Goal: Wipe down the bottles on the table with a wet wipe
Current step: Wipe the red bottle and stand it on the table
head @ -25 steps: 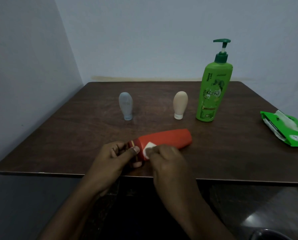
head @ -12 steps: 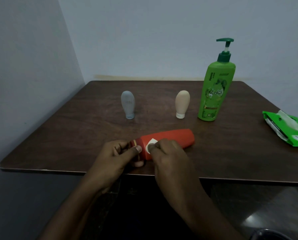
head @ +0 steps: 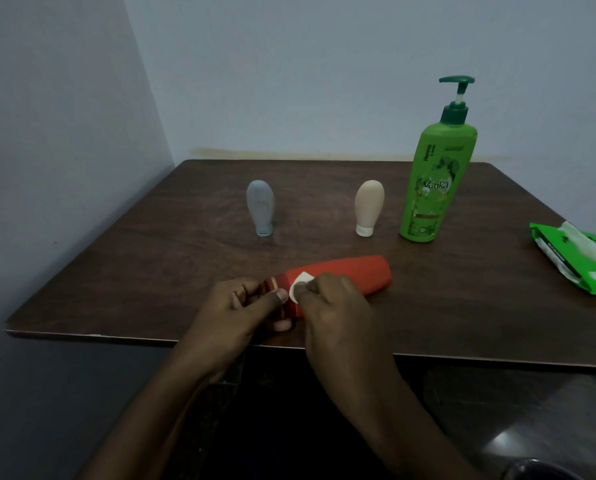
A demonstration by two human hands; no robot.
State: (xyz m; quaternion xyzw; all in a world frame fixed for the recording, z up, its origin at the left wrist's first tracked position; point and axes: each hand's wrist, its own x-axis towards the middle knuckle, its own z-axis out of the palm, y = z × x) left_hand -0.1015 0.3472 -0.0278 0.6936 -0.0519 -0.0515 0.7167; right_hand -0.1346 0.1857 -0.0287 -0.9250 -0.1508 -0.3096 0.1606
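Observation:
A red bottle (head: 352, 275) lies on its side near the table's front edge, cap end toward the left. My left hand (head: 241, 310) grips that cap end, thumb on top. My right hand (head: 334, 306) pinches a small folded white wet wipe (head: 300, 283) against the bottle's neck area. Further back stand a small grey-blue bottle (head: 261, 207), a small beige bottle (head: 368, 206) and a tall green pump bottle (head: 435, 174), all upright.
A green pack of wet wipes (head: 580, 259) lies open at the right edge of the dark wooden table (head: 151, 271). Walls close in behind and on the left. The floor shows below the front edge.
The view has shifted slightly. My right hand has rubbed the wipe a little along the bottle near the cap; the left hand keeps its grip.

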